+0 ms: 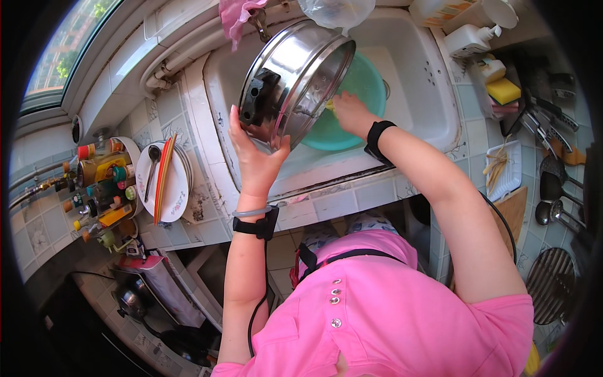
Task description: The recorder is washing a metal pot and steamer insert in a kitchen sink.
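A shiny stainless steel pot (286,69) with a black side handle (259,95) is tilted on its side over the sink (418,81). My left hand (257,151) grips its lower edge, the thumb at the rim and the fingers behind the wall. My right hand (353,115) is closed on a small piece of yellow sponge or cloth (330,107), beside the pot's open mouth. Below both stands a green plastic basin (370,78) in the sink. The pot hides the basin's left part, and its contents are hard to make out.
Left of the sink, a white plate (179,195) bears chopsticks (164,182) and a spoon (151,164), near several seasoning bottles (107,169). A tap (259,25) with a pink cloth (237,19) stands behind the pot. A yellow sponge (504,92) and utensils (553,182) sit at right.
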### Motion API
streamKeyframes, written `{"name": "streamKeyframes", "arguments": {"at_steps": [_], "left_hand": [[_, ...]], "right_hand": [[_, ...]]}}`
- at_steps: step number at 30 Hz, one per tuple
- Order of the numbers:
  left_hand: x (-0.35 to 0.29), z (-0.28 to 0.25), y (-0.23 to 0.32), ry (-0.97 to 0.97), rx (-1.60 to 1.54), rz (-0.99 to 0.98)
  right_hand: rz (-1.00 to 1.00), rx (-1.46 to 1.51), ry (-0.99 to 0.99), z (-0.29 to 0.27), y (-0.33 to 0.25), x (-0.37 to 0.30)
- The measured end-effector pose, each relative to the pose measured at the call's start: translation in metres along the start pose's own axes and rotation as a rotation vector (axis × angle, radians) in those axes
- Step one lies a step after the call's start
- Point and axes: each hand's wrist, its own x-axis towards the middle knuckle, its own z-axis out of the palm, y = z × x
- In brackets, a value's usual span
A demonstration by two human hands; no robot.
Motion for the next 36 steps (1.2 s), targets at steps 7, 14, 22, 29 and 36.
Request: {"name": "streamKeyframes", "arguments": {"at_steps": [7, 14, 22, 29, 36], "left_hand": [[0.003, 0.004, 0.001, -0.035, -0.025, -0.014], [-0.007, 0.008, 0.000, -0.038, -0.079, -0.106], [-0.016, -0.001, 0.012, -0.084, -0.020, -0.041], [-0.024, 0.000, 0.003, -0.030, -0.042, -0.045], [-0.036, 0.006, -0.008, -0.060, -0.126, -0.112]], "right_hand": [[0.014, 0.019, -0.586, -0.009, 0.012, 0.026], [-0.321, 0.400, 0.018, 0.001, -0.056, -0.005], [-0.236, -0.082, 0.107, 0.062, -0.020, 0.072], [-0.440, 0.424, 0.071, 0.077, -0.044, 0.060], [-0.332, 0.131, 0.007, 0.054, -0.036, 0.061]]}}
